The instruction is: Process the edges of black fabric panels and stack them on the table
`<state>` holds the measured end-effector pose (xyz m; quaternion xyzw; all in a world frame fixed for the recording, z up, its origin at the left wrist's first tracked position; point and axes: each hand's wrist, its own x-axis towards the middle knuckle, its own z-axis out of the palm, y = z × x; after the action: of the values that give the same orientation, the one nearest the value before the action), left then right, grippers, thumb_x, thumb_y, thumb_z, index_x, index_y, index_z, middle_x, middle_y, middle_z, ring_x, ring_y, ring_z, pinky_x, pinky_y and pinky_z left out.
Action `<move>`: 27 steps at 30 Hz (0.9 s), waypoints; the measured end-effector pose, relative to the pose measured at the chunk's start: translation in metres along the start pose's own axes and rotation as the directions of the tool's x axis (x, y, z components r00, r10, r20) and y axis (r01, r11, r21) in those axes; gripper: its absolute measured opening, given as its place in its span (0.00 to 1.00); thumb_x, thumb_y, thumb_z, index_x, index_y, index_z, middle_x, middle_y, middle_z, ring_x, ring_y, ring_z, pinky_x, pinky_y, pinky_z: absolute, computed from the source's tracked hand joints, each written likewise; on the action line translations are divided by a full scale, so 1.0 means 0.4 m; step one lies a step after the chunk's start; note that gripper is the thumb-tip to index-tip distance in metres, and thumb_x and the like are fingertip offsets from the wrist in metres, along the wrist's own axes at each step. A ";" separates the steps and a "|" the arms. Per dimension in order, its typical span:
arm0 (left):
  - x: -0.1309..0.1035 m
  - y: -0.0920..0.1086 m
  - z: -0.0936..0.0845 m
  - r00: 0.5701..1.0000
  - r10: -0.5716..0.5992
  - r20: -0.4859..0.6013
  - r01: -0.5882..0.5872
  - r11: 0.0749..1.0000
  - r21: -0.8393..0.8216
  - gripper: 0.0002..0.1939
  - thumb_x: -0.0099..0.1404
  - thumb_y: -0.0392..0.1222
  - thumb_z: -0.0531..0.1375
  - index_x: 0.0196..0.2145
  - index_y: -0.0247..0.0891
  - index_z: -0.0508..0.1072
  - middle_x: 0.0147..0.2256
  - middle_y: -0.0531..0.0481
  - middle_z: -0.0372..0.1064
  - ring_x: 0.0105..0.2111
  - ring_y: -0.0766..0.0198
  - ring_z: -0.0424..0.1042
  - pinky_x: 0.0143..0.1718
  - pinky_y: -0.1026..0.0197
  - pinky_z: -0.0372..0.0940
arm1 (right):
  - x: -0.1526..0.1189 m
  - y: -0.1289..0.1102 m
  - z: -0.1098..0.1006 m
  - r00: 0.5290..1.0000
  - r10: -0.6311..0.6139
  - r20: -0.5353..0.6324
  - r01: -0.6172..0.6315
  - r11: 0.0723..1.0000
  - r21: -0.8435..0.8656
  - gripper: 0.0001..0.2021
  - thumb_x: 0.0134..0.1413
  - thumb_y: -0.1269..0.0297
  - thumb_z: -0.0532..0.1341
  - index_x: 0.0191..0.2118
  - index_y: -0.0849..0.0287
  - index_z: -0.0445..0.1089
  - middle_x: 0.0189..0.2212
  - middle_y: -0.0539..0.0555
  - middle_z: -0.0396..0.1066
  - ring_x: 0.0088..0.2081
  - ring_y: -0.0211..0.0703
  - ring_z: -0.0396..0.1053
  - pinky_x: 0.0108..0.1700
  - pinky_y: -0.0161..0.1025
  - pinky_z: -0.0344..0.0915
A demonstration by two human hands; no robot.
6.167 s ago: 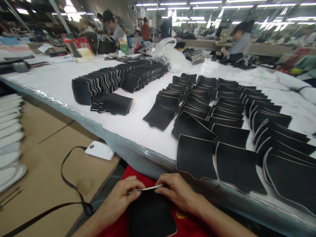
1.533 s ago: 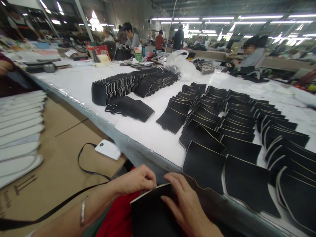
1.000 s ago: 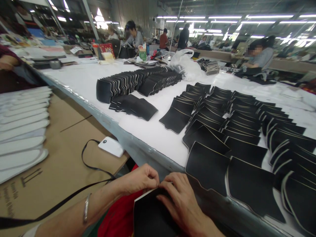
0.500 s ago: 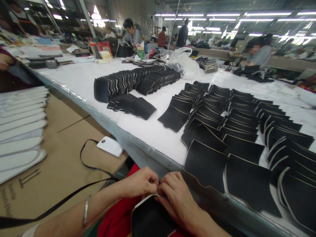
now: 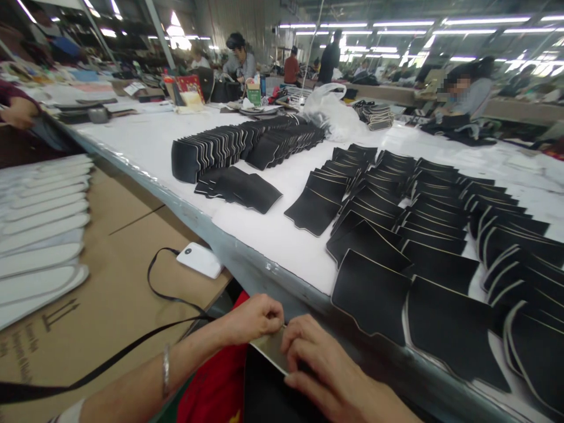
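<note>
My left hand (image 5: 253, 317) and my right hand (image 5: 321, 367) meet at the bottom centre, below the table's front edge. Both pinch the top edge of a black foam piece (image 5: 268, 390) with a pale backing that rests on my lap over red cloth (image 5: 215, 385). A light strip of the backing (image 5: 271, 351) shows between my fingers, folded outward. Just beyond my hands, rows of black cut pieces (image 5: 423, 217) lie overlapped on the white table (image 5: 273, 235).
A standing stack of black pieces (image 5: 220, 147) and a small flat pile (image 5: 240, 188) sit further back. A cardboard surface (image 5: 110, 276) on the left carries a white device (image 5: 200, 259) with a black strap and white soles (image 5: 39, 235). Other people work at far tables.
My hands stayed together on the piece's top edge. The pale backing now shows as a wider strip between my fingers. The camera shifted slightly.
</note>
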<state>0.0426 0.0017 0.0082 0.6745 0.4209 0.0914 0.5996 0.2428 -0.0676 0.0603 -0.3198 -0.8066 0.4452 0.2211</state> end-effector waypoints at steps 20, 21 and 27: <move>-0.140 0.022 0.019 0.994 0.045 -0.101 -0.021 0.974 0.226 0.09 0.67 0.43 0.58 0.32 0.36 0.75 0.31 0.53 0.69 0.32 0.64 0.66 0.34 0.64 0.55 | -0.005 0.076 0.021 0.977 0.181 -0.109 -0.178 0.983 0.040 0.06 0.68 0.69 0.51 0.36 0.54 0.56 0.43 0.52 0.64 0.43 0.44 0.61 0.47 0.44 0.61; -0.142 0.020 0.024 0.992 0.055 -0.112 -0.024 0.965 0.262 0.10 0.68 0.42 0.56 0.31 0.36 0.74 0.31 0.53 0.68 0.32 0.64 0.66 0.34 0.64 0.55 | -0.008 0.078 0.023 0.976 0.191 -0.104 -0.189 0.981 0.036 0.06 0.68 0.68 0.51 0.36 0.54 0.56 0.43 0.51 0.64 0.43 0.44 0.61 0.48 0.44 0.61; -0.142 0.011 0.026 0.996 0.052 -0.079 -0.035 0.978 0.206 0.14 0.70 0.43 0.54 0.31 0.37 0.75 0.30 0.54 0.68 0.32 0.65 0.67 0.34 0.65 0.55 | -0.008 0.077 0.026 0.969 0.239 -0.069 -0.237 0.971 0.031 0.07 0.68 0.67 0.50 0.36 0.54 0.56 0.42 0.51 0.65 0.42 0.43 0.62 0.46 0.43 0.61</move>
<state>0.0157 -0.0441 0.0309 0.7371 0.4379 0.0891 0.5070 0.2484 -0.0635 0.0283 -0.4277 -0.7490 0.4655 0.1985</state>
